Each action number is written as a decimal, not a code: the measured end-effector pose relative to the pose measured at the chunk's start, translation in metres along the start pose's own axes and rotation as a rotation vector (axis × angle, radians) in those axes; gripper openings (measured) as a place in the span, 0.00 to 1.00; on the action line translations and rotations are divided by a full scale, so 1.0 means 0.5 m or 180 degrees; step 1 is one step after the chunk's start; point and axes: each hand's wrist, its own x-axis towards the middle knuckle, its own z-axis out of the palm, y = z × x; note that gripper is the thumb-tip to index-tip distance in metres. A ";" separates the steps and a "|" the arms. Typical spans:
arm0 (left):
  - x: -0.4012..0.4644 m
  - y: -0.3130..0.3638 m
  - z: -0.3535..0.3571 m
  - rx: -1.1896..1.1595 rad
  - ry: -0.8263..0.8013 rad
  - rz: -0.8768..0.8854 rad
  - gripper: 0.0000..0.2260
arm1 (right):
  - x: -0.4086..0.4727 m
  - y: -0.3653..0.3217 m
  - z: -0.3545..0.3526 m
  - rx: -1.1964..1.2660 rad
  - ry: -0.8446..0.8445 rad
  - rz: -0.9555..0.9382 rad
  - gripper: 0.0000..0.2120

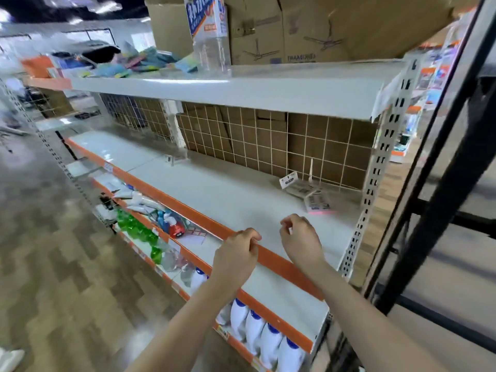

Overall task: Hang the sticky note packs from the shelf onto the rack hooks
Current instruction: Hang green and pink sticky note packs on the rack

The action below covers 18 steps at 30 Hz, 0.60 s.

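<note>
A few sticky note packs [316, 201] lie on the grey middle shelf [214, 189] near its right end, below a white hook [311, 167] that sticks out of the wire grid rack [268, 140]. One white carded pack [288, 179] leans by the grid. More colourful packs [139, 63] lie on the top shelf at the left. My left hand [236, 253] hovers at the shelf's orange front edge, fingers curled into a fist and holding nothing. My right hand [300, 240] is over the shelf, short of the packs, fingers loosely curled and empty.
Cardboard boxes [308, 28] and a clear bottle pack [209, 33] stand on the top shelf. Lower shelves hold green bottles [137, 229] and white bottles [257, 328]. A white slotted upright [373, 170] and a black frame [442, 197] stand at the right; wood-pattern floor lies at the left.
</note>
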 end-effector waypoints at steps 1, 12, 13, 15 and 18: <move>0.017 -0.008 0.005 -0.0008 -0.0019 0.0023 0.12 | 0.017 0.002 0.006 -0.0003 0.0010 0.0064 0.11; 0.188 -0.012 0.098 -0.0148 -0.0274 0.0552 0.13 | 0.156 0.064 0.041 -0.0870 0.0402 0.0458 0.17; 0.206 -0.008 0.105 -0.0158 -0.0298 0.0623 0.14 | 0.168 0.071 0.041 -0.0895 0.0349 0.0509 0.18; 0.240 -0.003 0.117 -0.0159 -0.0370 0.0756 0.16 | 0.187 0.086 0.040 -0.0958 0.0236 0.0607 0.19; 0.302 0.002 0.133 -0.0167 -0.0532 0.0964 0.17 | 0.218 0.112 0.038 -0.1235 0.0240 0.0619 0.20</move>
